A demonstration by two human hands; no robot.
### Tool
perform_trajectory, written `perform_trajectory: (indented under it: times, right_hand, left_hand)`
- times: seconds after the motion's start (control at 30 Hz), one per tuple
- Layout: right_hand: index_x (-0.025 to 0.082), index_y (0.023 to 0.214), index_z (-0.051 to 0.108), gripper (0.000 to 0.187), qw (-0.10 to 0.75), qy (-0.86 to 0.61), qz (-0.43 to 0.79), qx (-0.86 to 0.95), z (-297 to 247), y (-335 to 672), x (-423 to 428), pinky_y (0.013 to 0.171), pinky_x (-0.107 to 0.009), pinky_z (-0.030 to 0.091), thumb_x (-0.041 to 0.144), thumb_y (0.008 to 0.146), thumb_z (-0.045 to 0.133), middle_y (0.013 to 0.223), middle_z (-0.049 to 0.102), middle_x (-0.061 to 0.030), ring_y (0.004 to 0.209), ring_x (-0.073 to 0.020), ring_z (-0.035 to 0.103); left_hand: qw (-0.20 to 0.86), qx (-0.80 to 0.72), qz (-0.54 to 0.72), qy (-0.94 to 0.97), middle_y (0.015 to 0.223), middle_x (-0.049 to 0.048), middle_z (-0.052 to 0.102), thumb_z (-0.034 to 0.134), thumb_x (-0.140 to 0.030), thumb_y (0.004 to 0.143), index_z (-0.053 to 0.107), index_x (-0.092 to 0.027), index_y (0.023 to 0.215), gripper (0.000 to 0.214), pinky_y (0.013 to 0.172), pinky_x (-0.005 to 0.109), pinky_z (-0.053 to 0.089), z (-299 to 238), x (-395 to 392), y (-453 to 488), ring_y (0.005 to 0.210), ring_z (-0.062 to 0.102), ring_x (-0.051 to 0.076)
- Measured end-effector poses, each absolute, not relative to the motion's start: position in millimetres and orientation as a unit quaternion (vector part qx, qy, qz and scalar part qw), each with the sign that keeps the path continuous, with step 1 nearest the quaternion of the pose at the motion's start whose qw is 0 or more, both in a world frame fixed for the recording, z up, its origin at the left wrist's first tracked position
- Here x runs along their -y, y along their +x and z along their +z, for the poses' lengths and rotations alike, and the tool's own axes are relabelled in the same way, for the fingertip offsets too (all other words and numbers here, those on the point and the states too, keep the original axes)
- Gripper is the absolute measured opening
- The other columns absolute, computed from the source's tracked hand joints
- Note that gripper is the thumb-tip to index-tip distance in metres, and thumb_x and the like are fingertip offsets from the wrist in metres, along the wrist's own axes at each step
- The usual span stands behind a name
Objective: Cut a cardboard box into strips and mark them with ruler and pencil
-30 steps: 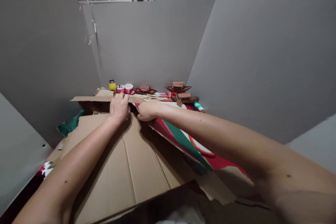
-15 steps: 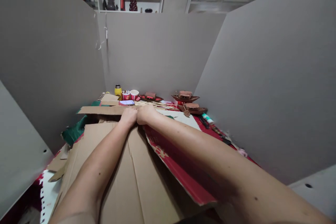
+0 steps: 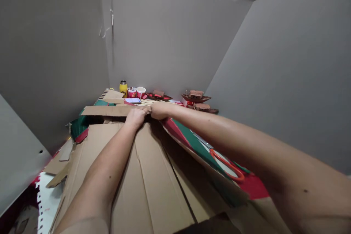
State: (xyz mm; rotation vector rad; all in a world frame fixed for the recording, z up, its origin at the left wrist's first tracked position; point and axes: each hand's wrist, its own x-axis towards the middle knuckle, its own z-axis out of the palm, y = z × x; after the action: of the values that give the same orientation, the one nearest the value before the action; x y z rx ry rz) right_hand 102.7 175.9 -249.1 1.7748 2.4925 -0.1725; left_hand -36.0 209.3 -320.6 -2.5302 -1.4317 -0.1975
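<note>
A big opened-out piece of cardboard (image 3: 153, 182) fills the near part of the table, brown inside with red and green print on its outer face. At its far end, my left hand (image 3: 136, 117) is closed on the cardboard's edge. Right beside it my right hand (image 3: 160, 110) grips the same edge with its fingers wrapped down. A flap strip (image 3: 106, 111) sticks out leftward from the hands. The right-hand panel is lifted and tilted below my right forearm. Scissors with orange handles (image 3: 227, 168) lie partly hidden beyond that panel.
A yellow jar (image 3: 123, 88), two paper cups (image 3: 141, 91) and a phone (image 3: 132, 101) stand or lie at the back. Wooden model boats (image 3: 195, 95) sit at the back right. Cardboard scraps (image 3: 59, 162) lie at the left. Grey partitions (image 3: 170, 44) enclose the table.
My right hand has moved slightly right, pulling the edge apart from my left hand. The right panel has swung outward, and the orange-handled scissors now show. The view has tipped down a little.
</note>
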Motion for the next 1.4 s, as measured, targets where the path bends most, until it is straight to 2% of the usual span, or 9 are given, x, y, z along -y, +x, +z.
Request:
perform_trajectory:
  times: [0.23,0.37,0.53,0.73,0.93,1.03,1.13,1.27,1.4]
  right_hand:
    - [0.011,0.074,0.067,0.017,-0.097,0.695,-0.110,-0.704,-221,188,-155,0.043,-0.023,0.042,0.023,0.080,0.056,0.058,0.059,-0.0040,0.046,-0.0132,0.054]
    - [0.015,0.062,0.061,0.020,-0.220,0.711,-0.145,-0.652,-214,233,-138,0.042,-0.022,0.033,0.023,0.080,0.058,0.053,0.051,0.0002,0.044,-0.0103,0.047]
    - [0.016,0.063,0.062,0.019,-0.373,0.708,-0.260,-0.540,-205,303,-116,0.049,-0.023,0.041,0.022,0.081,0.061,0.061,0.062,-0.0029,0.048,-0.0118,0.054]
    - [0.016,0.059,0.063,0.020,-0.380,0.692,-0.323,-0.522,-222,339,-85,0.054,-0.023,0.046,0.018,0.078,0.065,0.064,0.066,-0.0039,0.053,-0.0129,0.058]
    - [0.016,0.072,0.069,0.012,-0.436,0.646,-0.360,-0.513,-225,344,-77,0.060,-0.018,0.048,0.015,0.080,0.061,0.074,0.071,-0.0034,0.067,-0.0138,0.063]
    - [0.017,0.077,0.069,0.010,-0.464,0.623,-0.372,-0.508,-225,344,-72,0.059,-0.017,0.047,0.013,0.080,0.060,0.077,0.070,-0.0022,0.065,-0.0117,0.062]
    - [0.016,0.077,0.066,0.008,-0.484,0.603,-0.387,-0.503,-230,343,-69,0.058,-0.017,0.047,0.012,0.078,0.060,0.070,0.068,-0.0007,0.060,-0.0106,0.060]
    - [0.016,0.069,0.062,0.007,-0.496,0.590,-0.402,-0.494,-242,347,-74,0.056,-0.018,0.047,0.014,0.075,0.063,0.059,0.061,0.0016,0.055,-0.0105,0.057]
    - [0.015,0.067,0.062,0.008,-0.478,0.569,-0.454,-0.492,-257,355,-74,0.060,-0.022,0.051,0.017,0.068,0.069,0.057,0.061,0.0014,0.057,-0.0133,0.061]
  left_hand:
    - [0.108,0.503,-0.060,-0.856,0.123,0.0131,0.065,0.042,-0.020,0.092,0.059,-0.021,0.125,0.037,0.086,0.035,0.046,-322,-206,-34,0.106,0.064,0.026]
    - [0.116,0.504,-0.061,-0.854,0.125,0.0127,0.064,0.044,-0.023,0.091,0.058,-0.023,0.127,0.038,0.087,0.036,0.046,-319,-206,-34,0.110,0.062,0.027]
    - [0.111,0.512,-0.049,-0.851,0.120,0.0114,0.068,0.046,-0.031,0.090,0.062,-0.024,0.122,0.037,0.088,0.036,0.045,-315,-212,-34,0.111,0.062,0.029]
    - [0.074,0.499,-0.041,-0.863,0.137,0.0081,0.058,0.052,-0.031,0.086,0.056,-0.029,0.132,0.047,0.098,0.037,0.042,-307,-213,-24,0.123,0.054,0.029]
    - [-0.007,0.540,-0.097,-0.836,0.136,0.0155,0.057,0.064,-0.019,0.069,0.064,-0.020,0.122,0.053,0.106,0.051,0.034,-279,-197,-10,0.128,0.047,0.040]
    - [-0.104,0.538,-0.161,-0.821,0.133,0.0136,0.060,0.065,-0.019,0.068,0.058,-0.018,0.128,0.060,0.104,0.043,0.040,-257,-179,10,0.129,0.048,0.033]
    - [-0.229,0.514,-0.226,-0.795,0.130,0.0090,0.062,0.047,-0.031,0.086,0.048,-0.022,0.136,0.051,0.092,0.032,0.050,-244,-151,47,0.120,0.058,0.021]
    - [-0.377,0.505,-0.233,-0.741,0.100,0.0107,0.074,0.048,-0.053,0.086,0.062,-0.018,0.109,0.045,0.071,0.032,0.059,-255,-116,101,0.086,0.072,0.022]
    - [-0.448,0.527,-0.218,-0.689,0.079,0.0110,0.073,0.063,-0.035,0.076,0.062,-0.014,0.079,0.021,0.065,0.032,0.059,-274,-108,118,0.072,0.072,0.022]
